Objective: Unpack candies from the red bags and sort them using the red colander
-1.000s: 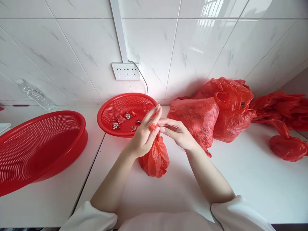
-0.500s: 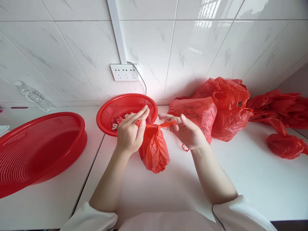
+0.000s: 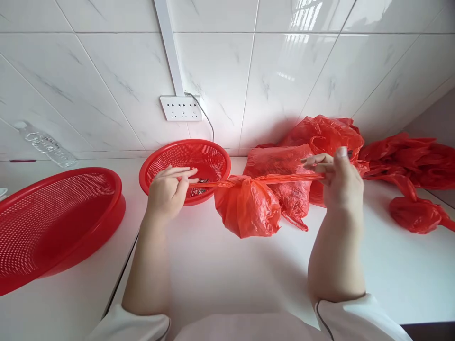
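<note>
Between my hands hangs a small, full red plastic bag, its handles twisted and stretched taut to both sides with a knot at the top. My left hand pinches one handle, in front of the small red basket. Out to the right, my right hand grips the other handle, with the fingers closed on it. What fills the bag is hidden by the plastic. A few small printed packets lie in the small basket, partly covered by my left hand and the handle.
A larger red basket stands at the left, near a clear plastic bottle by the wall. Filled red bags sit behind my right hand. Further right are a heap of red bags and a small tied bag. A socket strip is on the wall.
My hands have moved apart, left hand leftward and right hand rightward. The bag's handles are now pulled long and tight, and the bag has swung up slightly to the right.
</note>
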`<state>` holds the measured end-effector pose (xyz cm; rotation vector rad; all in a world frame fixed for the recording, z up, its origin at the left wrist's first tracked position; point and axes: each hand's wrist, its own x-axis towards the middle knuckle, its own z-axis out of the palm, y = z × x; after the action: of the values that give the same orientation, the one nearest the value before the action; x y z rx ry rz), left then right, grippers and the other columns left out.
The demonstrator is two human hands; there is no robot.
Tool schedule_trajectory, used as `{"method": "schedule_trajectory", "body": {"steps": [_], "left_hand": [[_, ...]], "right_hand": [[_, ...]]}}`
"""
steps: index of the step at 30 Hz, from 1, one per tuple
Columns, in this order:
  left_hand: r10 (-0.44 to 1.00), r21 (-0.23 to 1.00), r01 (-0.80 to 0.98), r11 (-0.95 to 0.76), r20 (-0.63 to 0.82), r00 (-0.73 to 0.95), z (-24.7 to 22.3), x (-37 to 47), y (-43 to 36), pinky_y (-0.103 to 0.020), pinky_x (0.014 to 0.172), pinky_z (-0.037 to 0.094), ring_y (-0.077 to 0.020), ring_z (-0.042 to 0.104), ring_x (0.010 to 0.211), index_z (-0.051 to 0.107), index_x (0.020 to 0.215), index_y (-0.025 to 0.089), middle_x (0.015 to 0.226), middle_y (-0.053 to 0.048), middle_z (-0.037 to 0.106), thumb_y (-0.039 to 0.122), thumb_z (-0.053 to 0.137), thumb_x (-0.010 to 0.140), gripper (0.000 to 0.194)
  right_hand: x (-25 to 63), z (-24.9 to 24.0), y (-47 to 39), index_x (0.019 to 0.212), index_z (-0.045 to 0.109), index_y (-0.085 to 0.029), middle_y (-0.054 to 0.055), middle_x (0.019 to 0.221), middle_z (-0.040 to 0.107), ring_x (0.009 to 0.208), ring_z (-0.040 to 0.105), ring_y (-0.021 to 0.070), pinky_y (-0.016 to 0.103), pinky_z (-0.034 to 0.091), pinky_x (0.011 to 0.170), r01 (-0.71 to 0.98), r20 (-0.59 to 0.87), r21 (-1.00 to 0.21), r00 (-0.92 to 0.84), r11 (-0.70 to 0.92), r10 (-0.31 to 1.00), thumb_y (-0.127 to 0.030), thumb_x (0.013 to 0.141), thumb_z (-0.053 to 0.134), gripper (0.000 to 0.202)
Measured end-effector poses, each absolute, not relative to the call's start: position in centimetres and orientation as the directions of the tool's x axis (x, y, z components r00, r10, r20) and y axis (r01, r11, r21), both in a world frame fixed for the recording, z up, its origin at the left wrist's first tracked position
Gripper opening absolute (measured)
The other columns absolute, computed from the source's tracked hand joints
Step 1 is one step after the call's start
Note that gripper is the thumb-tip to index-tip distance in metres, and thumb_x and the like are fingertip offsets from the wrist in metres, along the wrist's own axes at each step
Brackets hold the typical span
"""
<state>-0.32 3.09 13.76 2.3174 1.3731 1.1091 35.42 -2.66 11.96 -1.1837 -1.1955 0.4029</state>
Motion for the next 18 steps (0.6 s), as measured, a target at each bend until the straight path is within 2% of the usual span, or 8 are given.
{"method": "schedule_trajectory", "body": {"steps": [2, 5, 7, 9, 12, 14, 18], "left_hand": [[0.898, 0.608, 0.661, -0.439, 0.302, 0.319, 13.5, -0.3, 3.2, -0.037, 0.097, 0.041, -0.0236, 0.059, 0.11, 0.076, 0.089, 0.027, 0.107, 0.0, 0.071, 0.024, 0.041, 0.087, 0.035], [0.915, 0.675, 0.641, -0.367, 0.137, 0.38, 12.9, -0.3, 3.3, -0.031, 0.071, 0.047, -0.0248, 0.066, 0.084, 0.075, 0.077, 0.026, 0.082, -0.003, 0.073, 0.029, 0.049, 0.082, 0.027], [0.907, 0.659, 0.658, -0.364, 0.089, 0.413, 12.6, -0.4, 3.3, -0.029, 0.056, 0.042, -0.0223, 0.062, 0.063, 0.072, 0.067, 0.025, 0.062, -0.003, 0.066, 0.033, 0.053, 0.081, 0.025], [0.901, 0.604, 0.706, -0.37, 0.048, 0.431, 12.4, -0.3, 3.3, -0.028, 0.049, 0.036, -0.0202, 0.058, 0.054, 0.072, 0.068, 0.025, 0.057, -0.003, 0.062, 0.039, 0.053, 0.082, 0.027], [0.91, 0.521, 0.77, -0.368, 0.029, 0.415, 12.5, 0.1, 3.3, -0.027, 0.053, 0.039, -0.0228, 0.064, 0.07, 0.071, 0.1, 0.029, 0.083, -0.005, 0.07, 0.05, 0.053, 0.082, 0.033], [0.929, 0.493, 0.807, -0.326, 0.008, 0.371, 12.7, 0.2, 3.2, -0.027, 0.061, 0.043, -0.0253, 0.065, 0.088, 0.063, 0.119, 0.032, 0.104, -0.005, 0.069, 0.056, 0.051, 0.082, 0.046], [0.943, 0.449, 0.862, -0.236, -0.107, 0.314, 13.3, 0.2, 3.1, -0.028, 0.069, 0.046, -0.0246, 0.063, 0.097, 0.058, 0.126, 0.035, 0.112, -0.003, 0.067, 0.06, 0.043, 0.084, 0.051]], "right_hand": [[35.4, 12.3, -2.9, 0.054, 0.047, -0.02, 0.006, 0.072, 0.061, 0.07, 0.062, 0.0182, 0.028, 0.035, 0.049, 0.34, 0.401, -0.899, 0.392, 0.275, 0.828, -0.054, 0.089, 0.049, 0.048], [35.4, 13.0, -3.6, 0.059, 0.058, -0.019, 0.003, 0.064, 0.059, 0.051, 0.049, 0.0129, 0.028, 0.034, 0.046, 0.548, 0.264, -0.828, 0.2, 0.116, 0.943, -0.054, 0.086, 0.053, 0.044], [35.3, 13.3, -4.0, 0.066, 0.063, -0.02, 0.002, 0.066, 0.06, 0.052, 0.05, 0.0135, 0.029, 0.038, 0.049, 0.672, 0.201, -0.735, 0.09, 0.089, 0.976, -0.055, 0.086, 0.052, 0.042], [34.9, 13.3, -4.0, 0.085, 0.066, -0.021, 0.003, 0.08, 0.065, 0.065, 0.058, 0.0174, 0.031, 0.045, 0.058, 0.741, 0.207, -0.661, 0.033, 0.115, 0.978, -0.053, 0.086, 0.053, 0.034], [32.9, 12.6, -3.3, 0.113, 0.059, -0.024, 0.007, 0.111, 0.063, 0.097, 0.061, 0.0237, 0.038, 0.049, 0.078, 0.786, 0.268, -0.591, -0.019, 0.18, 0.963, -0.051, 0.085, 0.056, 0.039], [30.5, 11.5, -2.5, 0.12, 0.054, -0.025, 0.008, 0.12, 0.059, 0.108, 0.057, 0.0247, 0.039, 0.047, 0.086, 0.811, 0.238, -0.547, -0.089, 0.209, 0.967, -0.051, 0.085, 0.055, 0.043], [25.6, 7.9, -1.0, 0.135, 0.04, -0.024, 0.012, 0.128, 0.053, 0.114, 0.054, 0.028, 0.039, 0.043, 0.09, 0.891, 0.088, -0.38, -0.234, 0.25, 0.968, -0.042, 0.082, 0.062, 0.06]]}}
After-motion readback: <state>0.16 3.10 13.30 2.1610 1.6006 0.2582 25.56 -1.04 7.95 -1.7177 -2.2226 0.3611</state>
